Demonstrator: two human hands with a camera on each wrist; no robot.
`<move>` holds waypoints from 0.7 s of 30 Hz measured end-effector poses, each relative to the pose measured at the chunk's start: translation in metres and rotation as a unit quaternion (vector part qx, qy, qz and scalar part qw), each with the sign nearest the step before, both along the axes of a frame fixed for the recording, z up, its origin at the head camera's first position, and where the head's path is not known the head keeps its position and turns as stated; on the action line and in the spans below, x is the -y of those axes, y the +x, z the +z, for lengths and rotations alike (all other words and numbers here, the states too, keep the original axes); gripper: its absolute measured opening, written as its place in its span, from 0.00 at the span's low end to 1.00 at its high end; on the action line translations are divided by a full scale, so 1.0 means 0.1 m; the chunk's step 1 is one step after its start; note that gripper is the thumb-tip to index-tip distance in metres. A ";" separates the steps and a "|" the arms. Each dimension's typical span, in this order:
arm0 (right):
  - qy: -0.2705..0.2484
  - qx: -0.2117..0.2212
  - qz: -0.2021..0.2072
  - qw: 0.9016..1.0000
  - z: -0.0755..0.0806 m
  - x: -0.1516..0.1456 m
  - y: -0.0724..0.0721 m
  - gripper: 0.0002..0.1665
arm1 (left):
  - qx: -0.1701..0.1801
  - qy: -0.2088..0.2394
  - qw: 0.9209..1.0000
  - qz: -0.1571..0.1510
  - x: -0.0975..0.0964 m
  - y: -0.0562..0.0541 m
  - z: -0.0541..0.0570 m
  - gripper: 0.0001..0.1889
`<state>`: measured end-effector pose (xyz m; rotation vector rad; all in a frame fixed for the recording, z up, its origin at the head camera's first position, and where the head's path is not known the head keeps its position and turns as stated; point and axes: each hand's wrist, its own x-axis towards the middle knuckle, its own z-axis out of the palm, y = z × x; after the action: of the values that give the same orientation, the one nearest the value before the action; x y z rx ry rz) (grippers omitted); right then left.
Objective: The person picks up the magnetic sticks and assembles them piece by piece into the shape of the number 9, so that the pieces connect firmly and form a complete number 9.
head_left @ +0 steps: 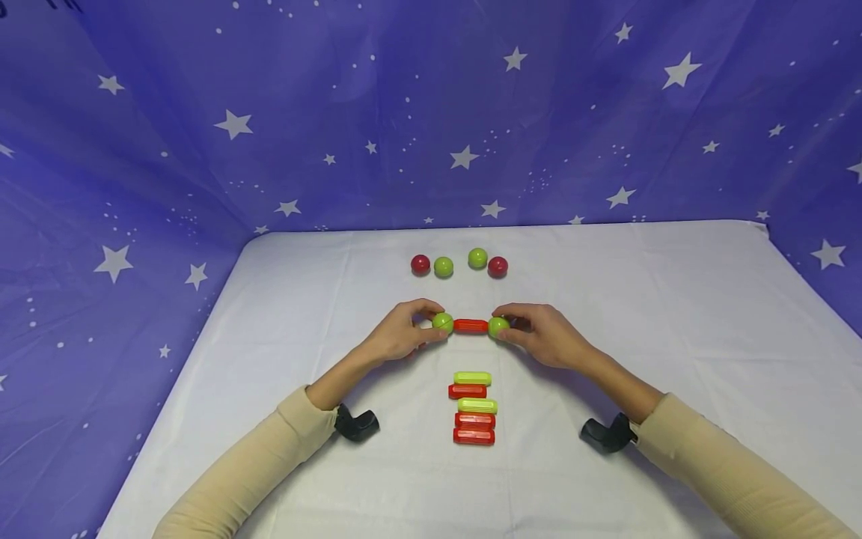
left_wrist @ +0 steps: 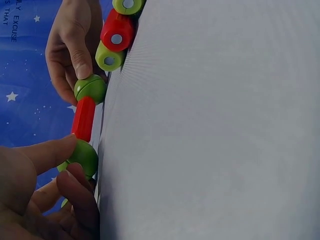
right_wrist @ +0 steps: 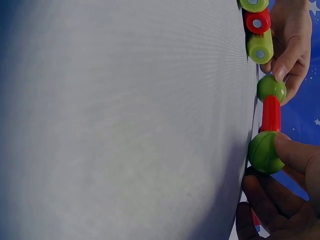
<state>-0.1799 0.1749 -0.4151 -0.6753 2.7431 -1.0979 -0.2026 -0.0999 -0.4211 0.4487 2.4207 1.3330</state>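
Note:
A red ridged rod lies level between two green balls, one at each end, and the three form a dumbbell shape. My left hand pinches the left green ball between thumb and fingers. On the other side, my right hand grips the right green ball the same way. Both balls meet the rod's ends. In the left wrist view the red rod runs from ball to ball close over the white cloth; the right wrist view shows the same rod and the near ball.
Behind the hands sit two red balls, left and right, and two green balls. Nearer lies a column of red and yellow-green rods with metal discs in their ends. A starry blue curtain rises behind the white table.

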 end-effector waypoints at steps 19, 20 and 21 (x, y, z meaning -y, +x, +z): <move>-0.004 0.007 0.001 1.000 0.00 0.00 0.01 0.20 | 0.002 0.008 1.000 0.008 0.01 0.02 -0.01 0.23; -0.005 0.006 0.002 1.000 0.00 0.00 0.01 0.20 | -0.001 0.010 1.000 0.012 0.01 0.03 -0.01 0.23; -0.005 0.006 0.002 1.000 0.00 0.00 0.00 0.20 | -0.007 0.011 1.000 0.017 0.02 0.03 -0.01 0.24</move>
<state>-0.1794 0.1752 -0.4154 -0.6730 2.7277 -1.1122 -0.1992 -0.1016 -0.4220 0.4248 2.4383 1.3762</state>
